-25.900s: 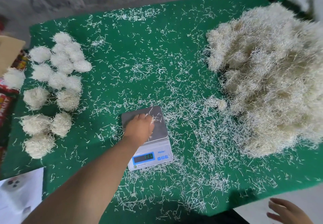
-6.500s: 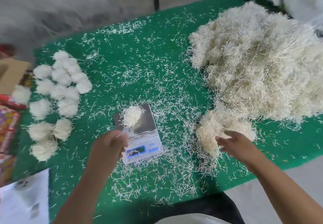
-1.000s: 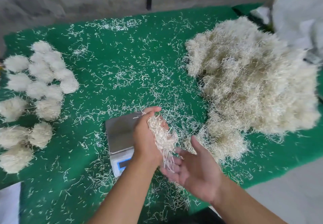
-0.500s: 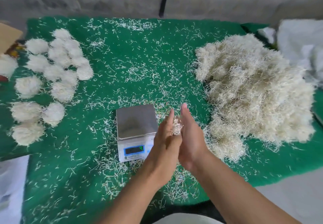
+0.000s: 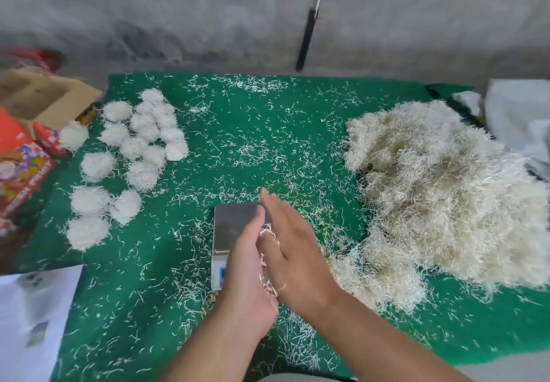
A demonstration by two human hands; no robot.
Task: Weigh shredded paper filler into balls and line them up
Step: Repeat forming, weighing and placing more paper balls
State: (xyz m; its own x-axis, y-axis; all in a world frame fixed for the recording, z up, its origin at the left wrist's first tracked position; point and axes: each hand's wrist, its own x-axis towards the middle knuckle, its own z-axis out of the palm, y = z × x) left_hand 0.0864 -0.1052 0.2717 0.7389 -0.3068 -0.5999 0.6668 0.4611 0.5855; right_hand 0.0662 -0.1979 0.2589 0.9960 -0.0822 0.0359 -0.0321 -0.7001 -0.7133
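Palms together over the scale, a small wad of off-white shredded paper strands (image 5: pixel 267 258) pressed between them.

Left hand (image 5: pixel 248 274) and right hand (image 5: pixel 293 252) both show straight fingers, flat against the wad, above the silver-topped digital scale (image 5: pixel 233 226). Finished fluffy white paper balls (image 5: pixel 140 155) sit grouped on the left of the green felt mat (image 5: pixel 238 131); the big loose pile of shredded paper (image 5: pixel 440 191) lies right. An open brown cardboard box (image 5: pixel 44 95) sits far left.

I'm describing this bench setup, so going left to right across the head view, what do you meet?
Cardboard box → finished paper balls → scale → hands rolling shreds, left and right → big filler pile.
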